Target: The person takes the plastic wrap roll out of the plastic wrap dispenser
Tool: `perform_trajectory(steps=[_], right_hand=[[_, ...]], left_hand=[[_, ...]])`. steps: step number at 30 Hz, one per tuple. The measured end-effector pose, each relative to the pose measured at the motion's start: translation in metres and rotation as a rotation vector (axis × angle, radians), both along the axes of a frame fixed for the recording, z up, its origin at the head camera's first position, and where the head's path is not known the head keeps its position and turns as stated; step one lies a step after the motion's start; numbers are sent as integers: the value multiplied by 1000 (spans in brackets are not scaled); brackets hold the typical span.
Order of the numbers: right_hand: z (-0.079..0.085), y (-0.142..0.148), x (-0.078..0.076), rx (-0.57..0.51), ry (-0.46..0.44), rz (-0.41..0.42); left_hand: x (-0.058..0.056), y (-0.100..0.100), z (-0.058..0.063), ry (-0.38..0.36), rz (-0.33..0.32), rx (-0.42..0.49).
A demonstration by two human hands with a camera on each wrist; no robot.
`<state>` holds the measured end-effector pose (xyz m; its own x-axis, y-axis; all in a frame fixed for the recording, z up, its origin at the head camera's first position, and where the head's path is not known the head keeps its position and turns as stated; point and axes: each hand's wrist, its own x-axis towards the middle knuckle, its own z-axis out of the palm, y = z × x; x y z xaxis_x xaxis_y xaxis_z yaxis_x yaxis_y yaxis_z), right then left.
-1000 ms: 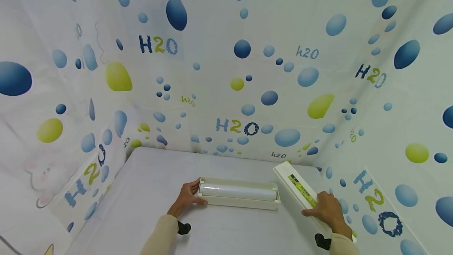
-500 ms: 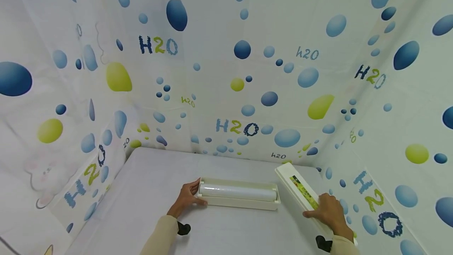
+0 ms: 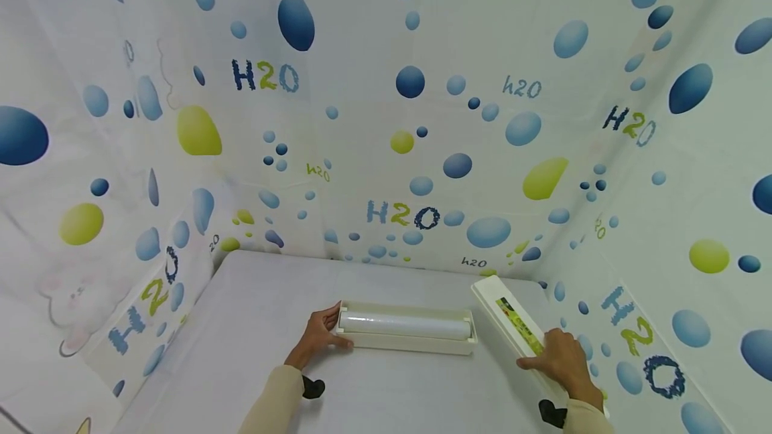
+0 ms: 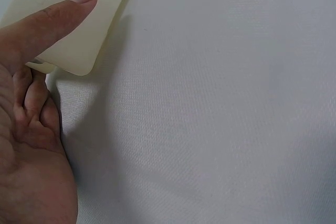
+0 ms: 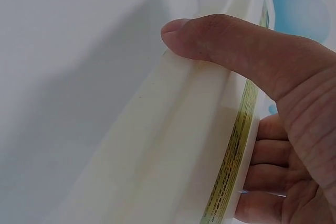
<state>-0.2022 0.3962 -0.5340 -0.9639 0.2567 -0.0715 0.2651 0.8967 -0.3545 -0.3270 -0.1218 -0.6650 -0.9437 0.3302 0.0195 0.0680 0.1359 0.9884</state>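
A long cream dispenser box (image 3: 416,344) sits on the white-covered table, a roll of clear plastic wrap (image 3: 404,325) lying inside its uncovered top. My left hand (image 3: 316,338) grips the box's left end, thumb along the front and fingers round the far side; the left wrist view shows that thumb (image 4: 63,22) flat against the cream plastic. To the right, my right hand (image 3: 561,359) holds the box's long cream lid (image 3: 491,295), tilted, with a green-and-yellow label (image 3: 519,323). In the right wrist view, the thumb crosses one side of the lid and fingers (image 5: 268,153) curl behind it.
The white table cover (image 3: 271,286) runs back to a hanging curtain (image 3: 362,132) printed with blue and green drops and H2O lettering. This curtain encloses the back and both sides. A dark cable (image 3: 15,417) shows at the lower left.
The lid in my right hand has shifted slightly to the right, away from the box. My left hand and the box stay where they were.
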Motion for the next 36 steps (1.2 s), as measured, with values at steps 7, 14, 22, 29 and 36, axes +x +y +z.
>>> perform_trajectory(steps=[7, 14, 22, 29, 36], right_hand=[[-3, 3, 3, 6, 1, -1], [-4, 4, 4, 0, -14, -5], [-6, 4, 5, -14, -12, -4], [-6, 3, 7, -11, -11, -1], [-6, 1, 7, -3, -13, 6]], left_hand=[[-1, 1, -1, -1, 13, -9], [-2, -1, -2, 14, -8, -7], [-2, -1, -2, -8, 3, -7], [-1, 0, -2, -10, 5, -16], [0, 0, 2, 19, -12, -8]])
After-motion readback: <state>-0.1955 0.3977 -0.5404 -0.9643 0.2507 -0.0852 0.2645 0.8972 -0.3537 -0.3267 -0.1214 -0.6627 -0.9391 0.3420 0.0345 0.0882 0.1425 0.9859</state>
